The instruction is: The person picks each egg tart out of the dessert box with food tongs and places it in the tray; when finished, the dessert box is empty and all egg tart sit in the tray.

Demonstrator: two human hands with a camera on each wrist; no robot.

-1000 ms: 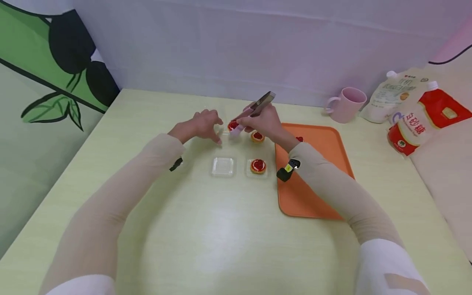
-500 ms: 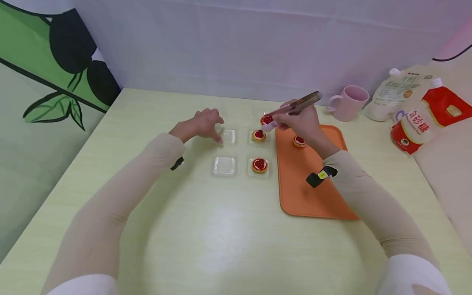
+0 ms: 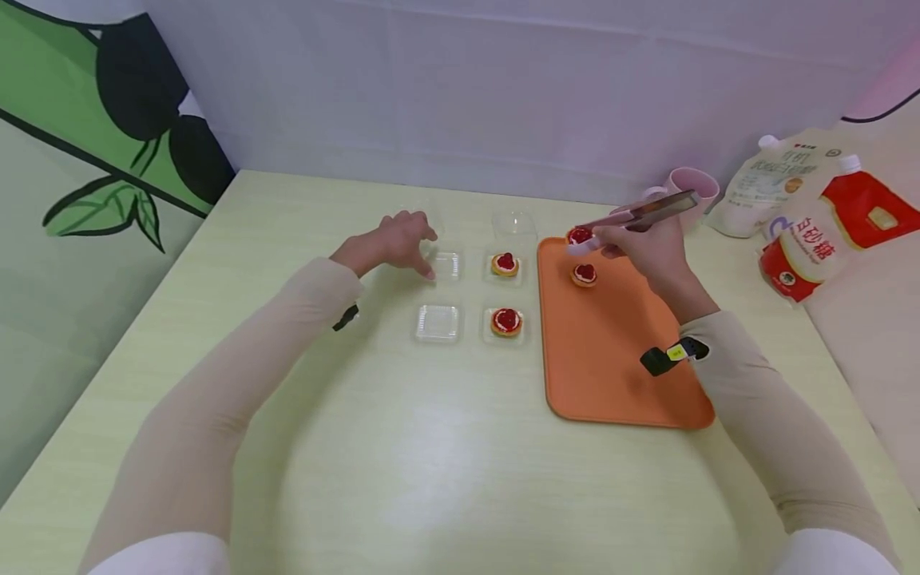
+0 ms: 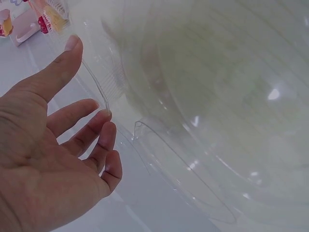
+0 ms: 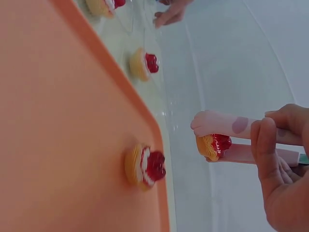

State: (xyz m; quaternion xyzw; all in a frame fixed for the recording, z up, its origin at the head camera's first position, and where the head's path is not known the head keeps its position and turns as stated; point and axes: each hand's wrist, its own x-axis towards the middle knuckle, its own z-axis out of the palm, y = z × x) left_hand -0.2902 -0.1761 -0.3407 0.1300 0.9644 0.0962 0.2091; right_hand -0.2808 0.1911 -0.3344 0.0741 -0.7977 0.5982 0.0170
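My right hand (image 3: 650, 243) grips pink paw-tipped tongs (image 5: 222, 122). Between the tong tips sits a small tart (image 5: 208, 147) with red topping, held over the far left corner of the orange tray (image 3: 611, 359). A similar tart (image 5: 145, 166) lies on that tray, just below in the head view. My left hand (image 3: 402, 241) is at the clear plastic box (image 3: 447, 266) at the back left, thumb apart from the loosely bent fingers. In the left wrist view, its fingertips (image 4: 104, 115) are right at the clear plastic edge.
Two clear boxes hold a tart each: a rear tart (image 3: 505, 264) and a front tart (image 3: 506, 322). A clear box (image 3: 437, 323) without a tart stands front left. Back right are a pink mug (image 3: 693, 185), a pale pouch (image 3: 755, 188) and a red sugar bag (image 3: 812, 239).
My right hand has carried the tongs and tart rightward, from beside my left hand to over the orange tray. The left hand has stayed in place.
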